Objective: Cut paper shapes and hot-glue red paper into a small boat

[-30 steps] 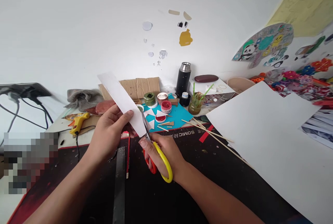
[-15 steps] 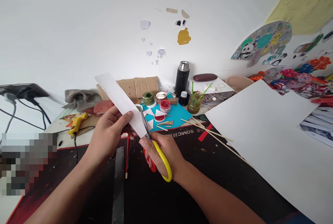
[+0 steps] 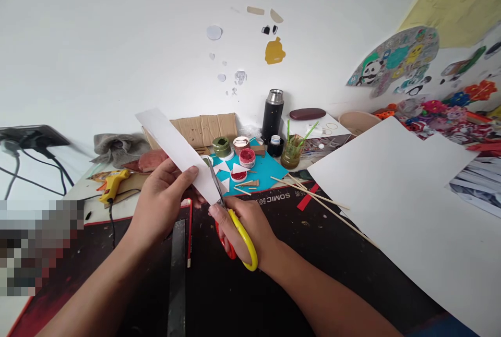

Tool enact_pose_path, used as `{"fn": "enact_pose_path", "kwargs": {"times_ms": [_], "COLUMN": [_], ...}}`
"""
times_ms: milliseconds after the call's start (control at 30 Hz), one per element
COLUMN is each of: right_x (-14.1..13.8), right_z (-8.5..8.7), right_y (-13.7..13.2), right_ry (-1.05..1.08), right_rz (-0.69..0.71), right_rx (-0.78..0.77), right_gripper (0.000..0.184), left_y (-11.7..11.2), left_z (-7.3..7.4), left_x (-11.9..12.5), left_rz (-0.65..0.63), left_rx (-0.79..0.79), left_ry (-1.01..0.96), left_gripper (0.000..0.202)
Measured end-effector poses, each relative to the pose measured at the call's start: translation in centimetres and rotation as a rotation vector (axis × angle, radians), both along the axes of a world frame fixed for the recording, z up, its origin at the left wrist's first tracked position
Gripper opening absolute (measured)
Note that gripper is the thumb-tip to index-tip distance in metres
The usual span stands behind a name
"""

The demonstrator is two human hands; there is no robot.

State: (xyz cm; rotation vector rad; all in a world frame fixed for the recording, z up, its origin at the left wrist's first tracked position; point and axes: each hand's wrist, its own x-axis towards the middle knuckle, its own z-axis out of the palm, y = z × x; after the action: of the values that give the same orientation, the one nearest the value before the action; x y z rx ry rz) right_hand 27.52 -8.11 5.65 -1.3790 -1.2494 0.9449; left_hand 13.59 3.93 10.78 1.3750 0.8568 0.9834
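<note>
My left hand (image 3: 166, 188) pinches a long strip of white paper (image 3: 172, 141) between thumb and fingers, holding it tilted above the dark mat. In my right hand (image 3: 246, 227) is a pair of scissors (image 3: 247, 245) with one yellow and one red handle loop. Its blades point up and away, along the strip's near right end; whether they are fully closed on the paper is hard to see. Under my hands lie a metal ruler (image 3: 178, 274) and a red pencil (image 3: 190, 238) on the mat (image 3: 230, 300).
Paint jars (image 3: 222, 146) and small paper pieces sit on a blue sheet (image 3: 270, 170). Beyond stand a black flask (image 3: 273, 115) and a jar of brushes (image 3: 290, 153). Thin wooden sticks (image 3: 329, 200) and large white paper (image 3: 415, 212) lie right; a yellow glue gun (image 3: 113, 185) lies left.
The whole view has shifted slightly, with the background a little higher and further left. Both hands keep their grips, and the strip and scissors stay in nearly the same position.
</note>
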Motion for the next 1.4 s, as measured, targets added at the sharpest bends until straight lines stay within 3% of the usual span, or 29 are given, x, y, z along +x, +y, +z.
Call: {"fn": "enact_pose_path", "kwargs": {"times_ms": [700, 1400], "right_x": [0.15, -0.21], "right_z": [0.03, 0.12], "right_y": [0.1, -0.16], "right_ry": [0.009, 0.076], "right_rz": [-0.007, -0.017], "right_rx": [0.015, -0.004], "right_gripper": [0.046, 0.048], "left_y": [0.19, -0.02], "left_z": [-0.44, -0.69], "left_x": [-0.04, 0.38], "left_rz": [-0.013, 0.033], "left_rx": [-0.049, -0.033], "left_ry": [-0.047, -0.08], "left_gripper": [0.034, 0.026]}}
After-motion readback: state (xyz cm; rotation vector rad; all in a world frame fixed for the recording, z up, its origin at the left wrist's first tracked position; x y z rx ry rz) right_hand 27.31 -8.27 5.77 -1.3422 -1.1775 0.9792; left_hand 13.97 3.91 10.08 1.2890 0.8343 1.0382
